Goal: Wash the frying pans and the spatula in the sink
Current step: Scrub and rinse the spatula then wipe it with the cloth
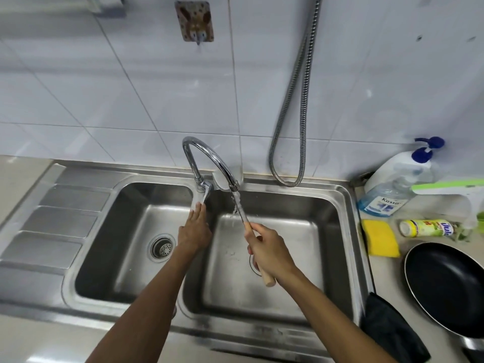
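Right hand (269, 254): grasps the wooden handle of the spatula (242, 214), with the metal shaft raised into the stream under the faucet (209, 158) spout.
Left hand (195, 229): released, fingers straight, tips touching the faucet lever (205, 196).
Step, as judged: rinsing the spatula. The next move calls for adjusting the flow, then fetching the frying pan (445, 284).
Frying pan: right of the faucet, on the counter (385, 271).
Yellow sponge (381, 238) and detergent bottle (425, 227): also right of the faucet.
Stainless double sink (352, 205): below the faucet.
White tiled wall (131, 87): behind the faucet.

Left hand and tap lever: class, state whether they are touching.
Touching. The head view shows the left hand, fingers straight, its fingertips meeting the end of the tap lever.
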{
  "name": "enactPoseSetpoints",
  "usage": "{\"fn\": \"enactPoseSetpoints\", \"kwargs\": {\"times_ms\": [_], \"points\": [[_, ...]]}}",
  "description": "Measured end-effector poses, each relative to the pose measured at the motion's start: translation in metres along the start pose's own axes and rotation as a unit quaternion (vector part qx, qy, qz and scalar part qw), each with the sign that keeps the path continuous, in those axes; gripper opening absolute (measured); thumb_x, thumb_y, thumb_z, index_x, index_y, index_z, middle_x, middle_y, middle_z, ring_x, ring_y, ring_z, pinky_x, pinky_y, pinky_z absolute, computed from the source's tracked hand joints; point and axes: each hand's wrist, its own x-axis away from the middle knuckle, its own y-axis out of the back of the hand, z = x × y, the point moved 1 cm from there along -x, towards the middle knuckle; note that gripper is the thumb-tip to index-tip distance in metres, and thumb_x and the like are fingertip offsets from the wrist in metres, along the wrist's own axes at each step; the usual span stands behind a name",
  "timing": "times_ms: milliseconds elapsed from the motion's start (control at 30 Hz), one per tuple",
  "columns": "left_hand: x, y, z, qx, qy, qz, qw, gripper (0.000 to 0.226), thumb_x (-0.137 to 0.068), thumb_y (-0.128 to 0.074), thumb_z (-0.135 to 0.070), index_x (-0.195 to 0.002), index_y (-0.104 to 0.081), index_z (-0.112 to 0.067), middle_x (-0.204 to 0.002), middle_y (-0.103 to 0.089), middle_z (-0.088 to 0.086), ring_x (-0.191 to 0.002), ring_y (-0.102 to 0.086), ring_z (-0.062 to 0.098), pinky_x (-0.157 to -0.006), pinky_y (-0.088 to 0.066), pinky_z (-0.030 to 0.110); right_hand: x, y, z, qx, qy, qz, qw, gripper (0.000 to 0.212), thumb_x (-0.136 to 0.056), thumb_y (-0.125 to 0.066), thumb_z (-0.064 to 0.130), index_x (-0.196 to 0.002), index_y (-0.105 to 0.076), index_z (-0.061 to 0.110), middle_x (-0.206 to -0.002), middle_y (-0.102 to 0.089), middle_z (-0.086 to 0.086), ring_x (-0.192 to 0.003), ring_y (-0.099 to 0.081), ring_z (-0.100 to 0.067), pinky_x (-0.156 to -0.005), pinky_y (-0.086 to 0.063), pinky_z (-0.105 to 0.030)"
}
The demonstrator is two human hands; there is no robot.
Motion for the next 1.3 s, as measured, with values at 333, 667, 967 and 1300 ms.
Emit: {"fn": "enactPoseSetpoints", "kwargs": {"times_ms": [333,667,967,1300], "points": [[-0.001,-0.004,0.003,0.008,-0.004,0.007,1.0,0.069,-0.104,-0.04,-0.016,-0.164,-0.007,-0.017,-0.173,0.002,-0.003,-0.158,-0.014,0.024,-0.117,-0.034,0.06,0.007,0.005,0.002,-0.008,-0.009,-0.001,1.0,0.022,-0.1,-0.05,0.042,-0.117,-0.063,0.048,-0.065,-0.065,0.006,-0.049,-0.057,-0.009,-0.059,-0.055,-0.035],[-0.002,-0.007,0.002,0.017,0.004,0.006,1.0,0.07,-0.103,-0.042,-0.016,-0.164,-0.007,-0.016,-0.173,0.003,-0.004,-0.142,-0.045,0.034,-0.108,-0.044,0.052,0.064,0.004,-0.028,-0.036,-0.033,0.02,0.999,0.03,-0.102,-0.053,0.041,-0.131,-0.062,0.044,-0.068,-0.061,0.007,-0.06,-0.058,-0.002,-0.064,-0.058,-0.035],[-0.003,-0.011,0.004,0.022,0.0,-0.008,1.0,0.07,-0.103,-0.043,-0.017,-0.164,-0.008,-0.014,-0.173,0.002,-0.003,-0.137,-0.051,0.036,-0.106,-0.046,0.048,0.095,0.009,-0.05,-0.012,-0.04,0.02,0.999,0.031,-0.101,-0.052,0.046,-0.132,-0.058,0.049,-0.061,-0.062,0.007,-0.059,-0.058,-0.002,-0.074,-0.055,-0.035],[-0.004,-0.013,0.004,0.025,0.002,-0.007,1.0,0.071,-0.102,-0.043,-0.016,-0.164,-0.008,-0.014,-0.173,0.003,-0.003,-0.137,-0.051,0.037,-0.106,-0.045,0.048,0.093,0.019,-0.065,0.023,-0.047,-0.004,0.999,0.022,-0.101,-0.052,0.044,-0.115,-0.057,0.06,-0.064,-0.066,0.006,-0.056,-0.056,-0.003,-0.066,-0.052,-0.032]]}}
